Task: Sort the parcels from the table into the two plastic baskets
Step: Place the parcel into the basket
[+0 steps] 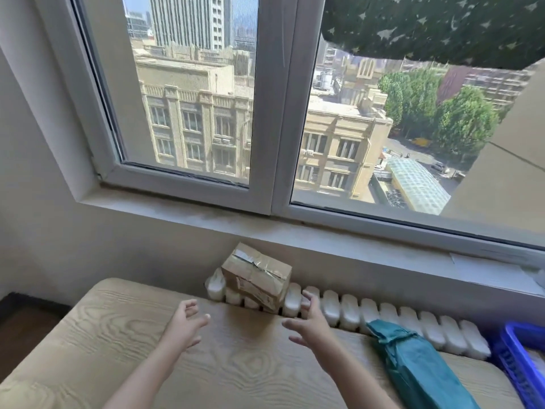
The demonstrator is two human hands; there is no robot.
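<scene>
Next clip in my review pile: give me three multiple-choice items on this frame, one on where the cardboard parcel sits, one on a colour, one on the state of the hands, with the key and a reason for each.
1. Where is the cardboard parcel?
A. Inside the basket
B. Tilted on the white radiator at the table's far edge
C. On the window sill

2. What colour is the plastic basket at the right edge?
A. Blue
B. Red
C. Yellow

3. What are the two hands doing?
A. Both grip the parcel
B. One holds the teal parcel
C. Both are open, holding nothing

Key: 1 B, the box leans on the radiator fins below the sill. 2 A, its mesh wall is plainly blue. 3 C, the left hand and right hand have spread fingers short of the box, and the teal parcel lies untouched.
</scene>
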